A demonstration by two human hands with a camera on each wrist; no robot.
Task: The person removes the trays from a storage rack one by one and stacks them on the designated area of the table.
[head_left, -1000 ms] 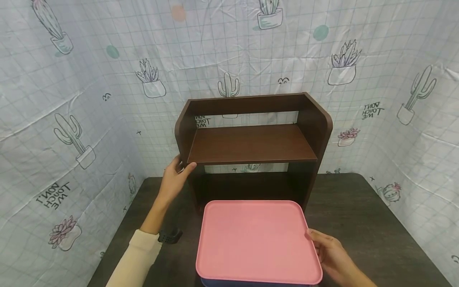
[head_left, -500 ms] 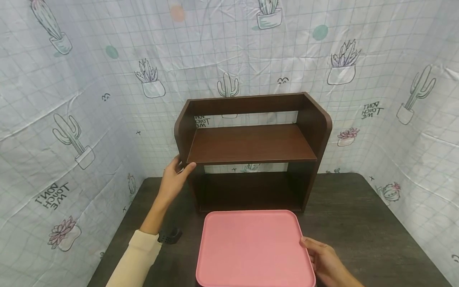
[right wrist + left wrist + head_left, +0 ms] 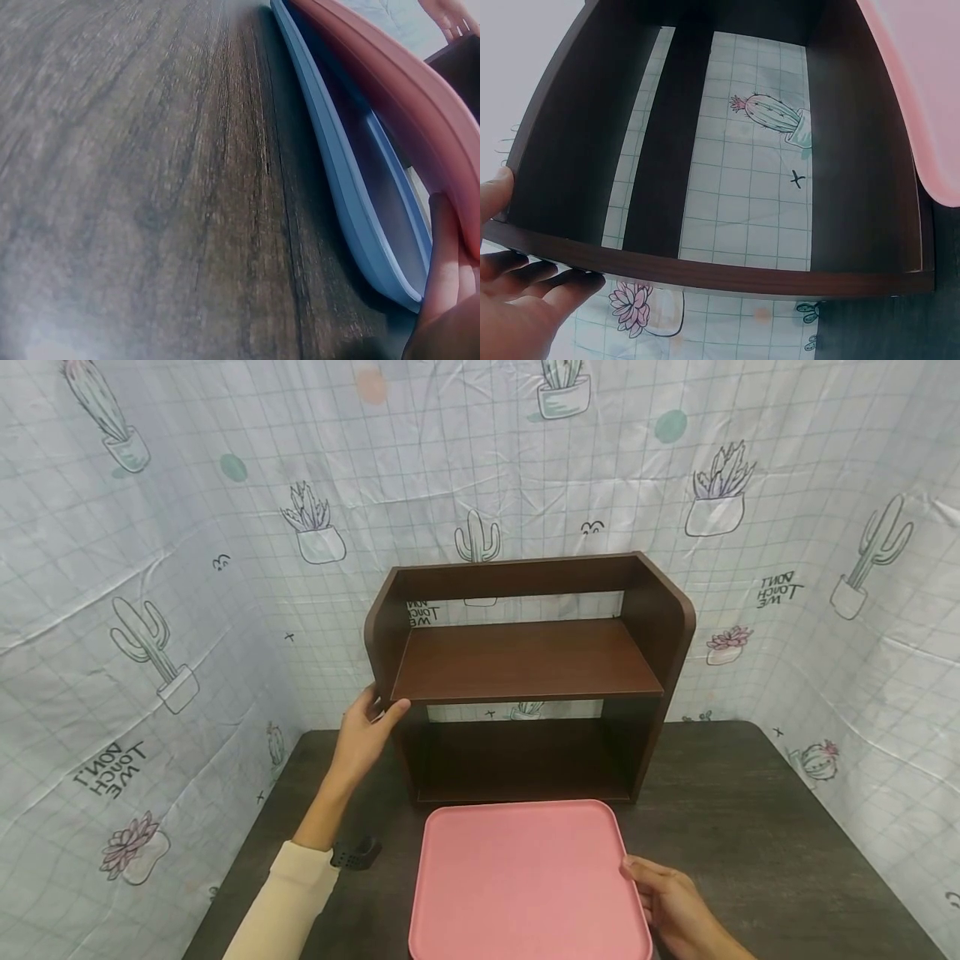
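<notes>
A dark brown two-tier desktop shelf (image 3: 525, 660) stands at the back of the table. My left hand (image 3: 365, 732) grips its left side panel at the height of the middle board; in the left wrist view, the thumb (image 3: 496, 193) lies on one side of the panel and the fingers (image 3: 540, 281) on the other. With my right hand (image 3: 670, 897) I hold a pink tray (image 3: 528, 885) by its right edge, in front of the shelf. The right wrist view shows a light blue tray (image 3: 341, 180) on the table under the tilted pink one, with a gap between their rims.
The dark wood-grain table (image 3: 757, 827) extends to both sides of the shelf. A white cloth (image 3: 247, 552) printed with cacti and a grid hangs around the back and sides. A black strap (image 3: 356, 853) shows by my left wrist.
My right hand has drawn the pink tray down toward me and slightly left, uncovering the shelf's lower front edge. The blue rim below has gone out of the head view. My left hand stays put.
</notes>
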